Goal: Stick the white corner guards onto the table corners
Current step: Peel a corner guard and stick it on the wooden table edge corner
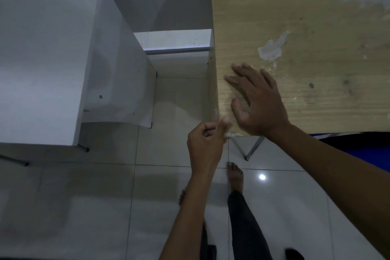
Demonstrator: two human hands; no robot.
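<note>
Dim tiled room, worn wooden table: my left hand pinches the white corner guard right against the near corner, just beyond my fingertips, right hand spread flat alongside, holding nothing.

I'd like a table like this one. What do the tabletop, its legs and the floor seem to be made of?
Tabletop: probably wood-look laminate board, matte; printed grain, with pale patches where the surface has peeled.
Legs: likely metal, thin grey rods.
Floor: glossy pale tiles, with grout lines and a lamp's reflection.
</note>
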